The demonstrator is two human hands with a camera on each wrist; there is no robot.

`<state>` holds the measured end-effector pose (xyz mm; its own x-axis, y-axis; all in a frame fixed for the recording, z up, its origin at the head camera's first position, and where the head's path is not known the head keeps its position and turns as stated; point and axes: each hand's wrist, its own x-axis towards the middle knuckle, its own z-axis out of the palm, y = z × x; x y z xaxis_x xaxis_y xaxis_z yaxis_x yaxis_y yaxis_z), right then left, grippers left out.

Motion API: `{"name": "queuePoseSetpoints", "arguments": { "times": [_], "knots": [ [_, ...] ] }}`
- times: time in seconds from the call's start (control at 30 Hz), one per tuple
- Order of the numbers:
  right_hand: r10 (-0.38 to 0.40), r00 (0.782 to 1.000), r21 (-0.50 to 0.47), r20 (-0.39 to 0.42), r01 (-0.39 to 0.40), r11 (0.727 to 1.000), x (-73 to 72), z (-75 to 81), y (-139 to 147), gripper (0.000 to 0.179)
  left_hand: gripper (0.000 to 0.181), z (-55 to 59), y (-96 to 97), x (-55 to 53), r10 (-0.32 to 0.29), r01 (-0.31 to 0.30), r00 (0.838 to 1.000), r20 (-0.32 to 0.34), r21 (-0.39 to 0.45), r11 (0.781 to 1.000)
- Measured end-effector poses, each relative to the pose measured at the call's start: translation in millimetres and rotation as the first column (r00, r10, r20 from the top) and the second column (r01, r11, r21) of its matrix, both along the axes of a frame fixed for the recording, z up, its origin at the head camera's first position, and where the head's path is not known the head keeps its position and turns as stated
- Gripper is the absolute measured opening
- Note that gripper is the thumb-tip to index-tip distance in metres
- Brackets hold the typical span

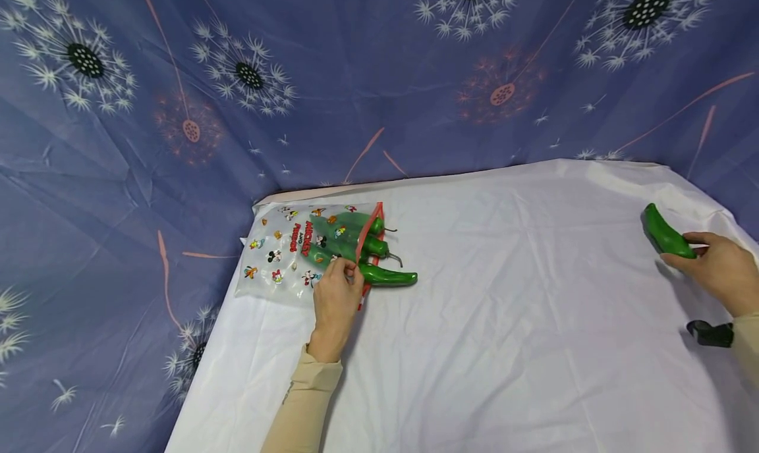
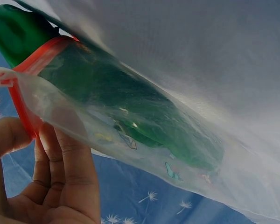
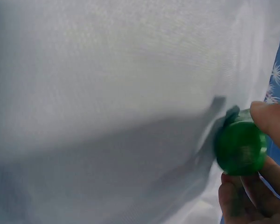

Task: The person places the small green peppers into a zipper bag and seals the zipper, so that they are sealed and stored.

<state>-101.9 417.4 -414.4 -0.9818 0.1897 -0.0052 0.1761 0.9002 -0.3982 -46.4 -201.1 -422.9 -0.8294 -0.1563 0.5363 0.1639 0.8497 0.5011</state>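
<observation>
A clear zip bag (image 1: 269, 242) with cartoon prints and a red zip edge lies at the table's left. Several green peppers are in it, their stem ends poking out of the mouth; the nearest pepper (image 1: 391, 277) sticks out farthest. My left hand (image 1: 337, 301) pinches the bag's red edge between thumb and fingers, as the left wrist view shows up close. Far to the right, my right hand (image 1: 720, 265) grips another green pepper (image 1: 665, 232) by one end, over the cloth. In the right wrist view that pepper (image 3: 242, 147) sits between thumb and fingers.
A white cloth (image 1: 504, 347) with creases covers the table. Behind and to the left hangs a blue curtain (image 1: 356, 78) with dandelion prints. A small black object (image 1: 709, 333) lies on the cloth beside the right forearm, partly covered by the sleeve.
</observation>
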Motion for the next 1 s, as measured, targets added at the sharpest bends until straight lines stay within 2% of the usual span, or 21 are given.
{"name": "queuePoseSetpoints", "arguments": {
  "times": [0.13,0.27,0.67,1.0],
  "knots": [
    [-0.024,1.0,-0.007,-0.021,0.023,1.0,-2.3,-6.4,2.6,0.062,0.006,-0.8,0.3,-0.1,0.001,-0.001,1.0,0.008,0.004,1.0],
    [-0.071,0.997,-0.018,0.006,0.071,0.997,-5.1,-10.0,-0.2,0.063,0.004,-1.7,0.4,-0.6,0.003,-0.003,1.0,-0.003,-0.003,1.0],
    [-0.161,0.986,-0.046,0.04,0.163,0.986,-4.6,-9.5,-7.5,0.063,0.004,-0.8,0.3,-0.1,0.002,-0.002,1.0,-0.015,-0.005,1.0],
    [-0.177,0.984,-0.098,0.006,0.176,0.979,-4.8,-7.2,-4.5,0.063,0.004,-2.4,-1.0,-0.5,-0.002,0.002,1.0,-0.015,-0.004,1.0]
  ]
}}
